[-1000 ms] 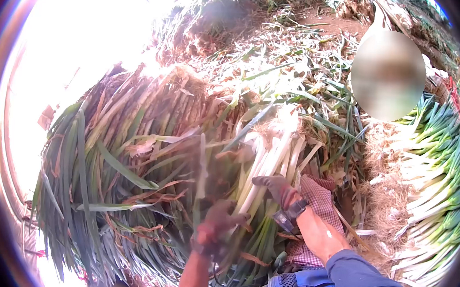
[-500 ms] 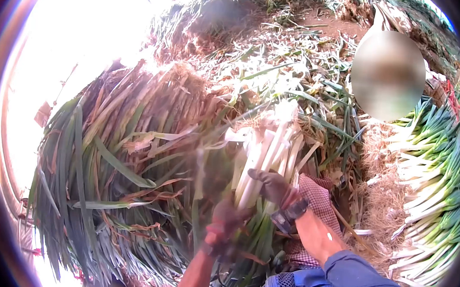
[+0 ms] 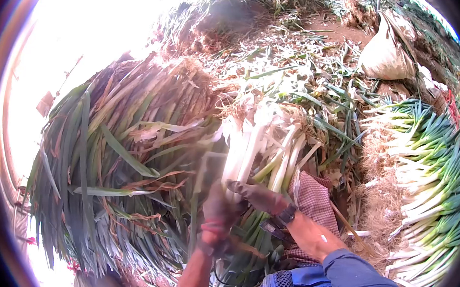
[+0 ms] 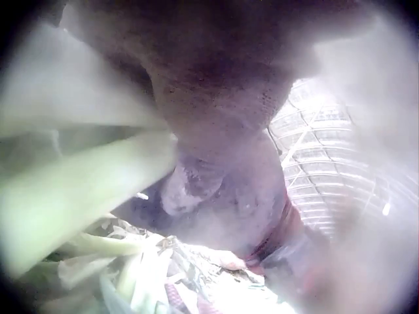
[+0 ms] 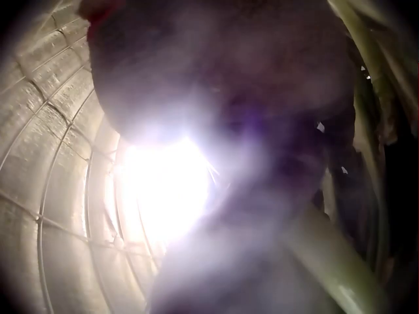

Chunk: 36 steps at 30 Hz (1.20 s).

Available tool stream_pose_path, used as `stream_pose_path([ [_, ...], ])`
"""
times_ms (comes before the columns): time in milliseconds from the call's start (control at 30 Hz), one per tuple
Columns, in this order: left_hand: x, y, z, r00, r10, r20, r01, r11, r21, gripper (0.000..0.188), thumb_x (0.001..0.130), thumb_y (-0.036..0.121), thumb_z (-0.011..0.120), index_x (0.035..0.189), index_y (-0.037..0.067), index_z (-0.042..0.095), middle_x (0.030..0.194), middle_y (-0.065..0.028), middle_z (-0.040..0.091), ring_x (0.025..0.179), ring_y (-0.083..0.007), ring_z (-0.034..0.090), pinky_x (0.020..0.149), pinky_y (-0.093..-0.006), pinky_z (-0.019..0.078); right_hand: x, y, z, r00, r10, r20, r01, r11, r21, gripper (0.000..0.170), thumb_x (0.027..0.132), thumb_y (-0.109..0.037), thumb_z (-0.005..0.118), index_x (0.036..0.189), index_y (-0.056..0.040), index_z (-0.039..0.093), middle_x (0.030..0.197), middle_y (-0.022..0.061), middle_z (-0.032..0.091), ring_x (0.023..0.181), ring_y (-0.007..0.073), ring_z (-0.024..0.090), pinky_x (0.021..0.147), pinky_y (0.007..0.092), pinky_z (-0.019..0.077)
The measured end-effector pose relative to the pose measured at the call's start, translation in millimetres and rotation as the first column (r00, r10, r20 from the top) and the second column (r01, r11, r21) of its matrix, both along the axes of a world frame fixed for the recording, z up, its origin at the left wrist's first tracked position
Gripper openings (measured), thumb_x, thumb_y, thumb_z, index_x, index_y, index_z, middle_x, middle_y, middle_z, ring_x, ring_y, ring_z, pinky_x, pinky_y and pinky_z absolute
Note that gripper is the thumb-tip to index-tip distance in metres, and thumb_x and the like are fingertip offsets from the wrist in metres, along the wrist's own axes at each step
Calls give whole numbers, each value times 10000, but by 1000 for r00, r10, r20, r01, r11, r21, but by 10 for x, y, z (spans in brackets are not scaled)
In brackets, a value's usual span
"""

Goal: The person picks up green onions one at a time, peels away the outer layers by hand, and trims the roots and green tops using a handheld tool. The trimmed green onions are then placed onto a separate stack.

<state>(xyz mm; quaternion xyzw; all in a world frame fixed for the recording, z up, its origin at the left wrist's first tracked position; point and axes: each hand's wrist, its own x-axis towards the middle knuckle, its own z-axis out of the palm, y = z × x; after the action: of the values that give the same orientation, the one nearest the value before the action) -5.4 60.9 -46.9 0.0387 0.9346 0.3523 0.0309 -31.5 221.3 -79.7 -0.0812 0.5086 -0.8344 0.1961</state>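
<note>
In the head view my gloved left hand [image 3: 220, 208] grips long white-stalked green onions [image 3: 235, 157] low on their stalks, root ends pointing away from me. From the right, my gloved right hand [image 3: 262, 197] reaches across, its fingertips meeting the same stalks close to the left hand. A pale green stalk [image 4: 98, 180] fills the left side of the left wrist view beside the glove. Another stalk [image 5: 334, 268] comes out from under the right glove in the right wrist view, where glare hides part of the fingers. More peeled green onions [image 3: 283, 164] lie just right of the held ones.
To the left rises a big heap of unpeeled green onions [image 3: 120, 153] with dry leaves. Cleaned green onions [image 3: 431, 175] form a long row at right, roots inward. Loose trimmings [image 3: 296, 79] cover the ground ahead. A checked cloth [image 3: 313, 200] and white sack [image 3: 388, 58] are also there.
My right hand has moved left until it meets the left hand. The held stalks have shifted left, apart from the peeled ones. My left hand has risen a little.
</note>
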Motion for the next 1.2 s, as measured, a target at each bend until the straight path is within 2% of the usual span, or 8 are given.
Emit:
stream_pose_path([
  [233,382,129,829,993,107,-42,-108,994,-34,690,781,337,952,1261,22,570,975,-228,776,880,-382,799,768,-452,641,207,183,648,961,54,-272,-82,993,-90,425,1121,-367,653,1308,13,697,1131,27,710,1055,110,613,898,311,533],
  [400,558,86,1007,1000,5,-19,-6,997,-80,702,741,262,945,1282,1,580,992,-211,779,876,-372,798,786,-453,636,54,215,972,981,31,-193,-130,840,-527,863,1027,-495,729,1620,8,355,1490,272,609,1286,394,682,1122,527,553],
  [767,895,-206,516,921,87,379,0,975,-223,709,782,325,899,1319,-12,584,1014,-229,782,928,-351,793,840,-445,617,-764,542,29,998,-26,53,57,673,-737,455,1016,-295,692,1354,4,642,1238,174,738,1132,314,736,1087,535,588],
  [833,979,-247,527,895,95,435,-7,980,-200,725,775,345,902,1322,-10,584,1016,-240,781,933,-372,792,845,-456,615,-747,573,108,876,-310,-370,359,931,70,384,1031,-246,695,1323,1,683,1247,169,748,1114,246,737,1025,432,609],
  [967,1253,-377,432,910,39,413,58,974,-220,771,761,411,904,1328,-3,585,1033,-277,775,952,-435,782,853,-481,610,-1016,663,-54,801,-187,-569,586,440,680,229,1024,-225,705,1116,-43,810,980,135,810,902,190,768,821,340,606],
  [1000,1297,-317,443,872,144,468,-45,975,-216,784,768,458,889,1318,-9,582,1057,-315,763,966,-483,766,862,-498,607,-1094,640,-235,639,-139,-757,760,263,594,177,989,-182,704,993,-48,820,843,123,800,798,230,771,764,352,597],
  [1167,1526,-323,550,838,199,509,-30,946,-321,691,774,287,886,1325,-3,588,1041,-221,760,966,-386,771,837,-462,612,-1623,1229,-563,876,277,-396,469,-684,559,105,915,-278,789,886,-197,849,790,64,802,772,205,789,669,390,577],
  [1200,1543,-389,538,840,194,506,-45,955,-292,707,762,261,886,1343,-5,583,1066,-214,754,983,-369,765,848,-454,610,-1689,1598,-479,898,225,-379,424,-674,604,112,926,-274,781,881,-197,849,807,61,809,783,214,793,671,396,579],
])
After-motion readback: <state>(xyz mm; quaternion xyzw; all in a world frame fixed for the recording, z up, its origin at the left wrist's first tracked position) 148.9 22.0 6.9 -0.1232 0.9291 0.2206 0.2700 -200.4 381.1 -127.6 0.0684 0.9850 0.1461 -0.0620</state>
